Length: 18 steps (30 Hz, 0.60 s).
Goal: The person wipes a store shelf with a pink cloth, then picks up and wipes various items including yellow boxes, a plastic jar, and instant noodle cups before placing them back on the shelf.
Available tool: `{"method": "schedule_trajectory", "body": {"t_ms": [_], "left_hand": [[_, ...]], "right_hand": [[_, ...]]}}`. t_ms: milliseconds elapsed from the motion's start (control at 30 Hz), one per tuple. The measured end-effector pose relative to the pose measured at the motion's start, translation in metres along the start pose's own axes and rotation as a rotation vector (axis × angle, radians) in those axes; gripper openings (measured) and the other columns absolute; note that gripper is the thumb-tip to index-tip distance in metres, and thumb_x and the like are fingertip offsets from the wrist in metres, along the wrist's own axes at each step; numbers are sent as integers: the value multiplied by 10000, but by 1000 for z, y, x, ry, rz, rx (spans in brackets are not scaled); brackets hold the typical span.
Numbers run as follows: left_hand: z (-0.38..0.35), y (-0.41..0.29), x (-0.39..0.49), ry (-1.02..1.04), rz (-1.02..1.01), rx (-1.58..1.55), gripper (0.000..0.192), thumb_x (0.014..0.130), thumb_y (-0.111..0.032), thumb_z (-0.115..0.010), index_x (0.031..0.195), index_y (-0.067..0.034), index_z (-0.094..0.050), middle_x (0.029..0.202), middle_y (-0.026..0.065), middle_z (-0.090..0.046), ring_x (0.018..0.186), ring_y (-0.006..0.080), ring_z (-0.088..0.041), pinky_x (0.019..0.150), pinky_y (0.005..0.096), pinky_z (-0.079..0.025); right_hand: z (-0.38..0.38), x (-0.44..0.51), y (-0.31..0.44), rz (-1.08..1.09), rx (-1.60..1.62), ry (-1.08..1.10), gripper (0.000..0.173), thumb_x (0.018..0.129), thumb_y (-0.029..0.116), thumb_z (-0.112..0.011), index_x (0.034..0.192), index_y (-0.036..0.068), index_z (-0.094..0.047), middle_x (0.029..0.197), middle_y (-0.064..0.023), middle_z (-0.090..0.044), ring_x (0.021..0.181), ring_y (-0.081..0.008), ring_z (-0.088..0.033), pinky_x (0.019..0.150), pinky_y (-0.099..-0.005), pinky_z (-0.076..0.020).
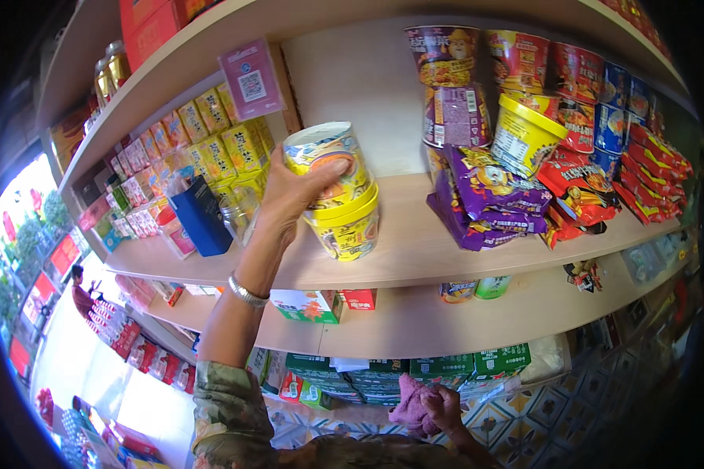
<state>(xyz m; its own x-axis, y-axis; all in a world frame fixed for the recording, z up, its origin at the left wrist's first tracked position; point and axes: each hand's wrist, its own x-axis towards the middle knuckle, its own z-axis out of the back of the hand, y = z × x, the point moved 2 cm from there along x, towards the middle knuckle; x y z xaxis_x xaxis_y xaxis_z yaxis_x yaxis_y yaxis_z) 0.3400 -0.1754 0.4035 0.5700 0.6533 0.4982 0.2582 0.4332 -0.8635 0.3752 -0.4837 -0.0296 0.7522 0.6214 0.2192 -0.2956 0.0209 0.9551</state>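
Note:
My left hand (296, 184) is closed around a yellow instant-noodle cup (328, 161), thumb across its front. This cup seems to be upside down, its yellow rim on the lid of a second yellow noodle cup (346, 234) that stands upright on the wooden shelf (399, 246). Low in front of my body, my right hand (443, 407) grips a bunched pink-purple cloth (412, 404). Another yellow noodle cup (527, 136) sits tilted on purple snack or noodle packets (493, 190), right of the stack.
Stacked purple noodle cups (450, 88) and red noodle packets (584, 190) fill the right side. Left are yellow drink cartons (243, 143), a blue box (200, 217) and a glass jar (239, 211). A sign with a printed code (251, 79) hangs behind. Green cartons (440, 369) sit below; a person (82, 293) is outside.

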Motion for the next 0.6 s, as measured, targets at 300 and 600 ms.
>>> {"method": "schedule_trajectory", "body": {"t_ms": [300,600], "left_hand": [[3,-18,-5,-102,-233,-122,767,673,-223,-901,1262,17,-472,1108,133,-653,948,192,-677,816,304,-579],[88,18,-129,-100,-586,359,1158,523,-265,-958,1452,30,-334,1360,202,-493,1260,312,-533,1073,425,-441]], "right_hand": [[-16,-12,22,-57,193,-148,234,824,177,-737,754,15,-584,656,-17,-547,646,-98,-490,608,-292,-437],[-2,6,103,55,443,-64,56,877,6,-657,931,-6,-648,843,19,-621,759,-63,-538,699,-228,-450]]}}
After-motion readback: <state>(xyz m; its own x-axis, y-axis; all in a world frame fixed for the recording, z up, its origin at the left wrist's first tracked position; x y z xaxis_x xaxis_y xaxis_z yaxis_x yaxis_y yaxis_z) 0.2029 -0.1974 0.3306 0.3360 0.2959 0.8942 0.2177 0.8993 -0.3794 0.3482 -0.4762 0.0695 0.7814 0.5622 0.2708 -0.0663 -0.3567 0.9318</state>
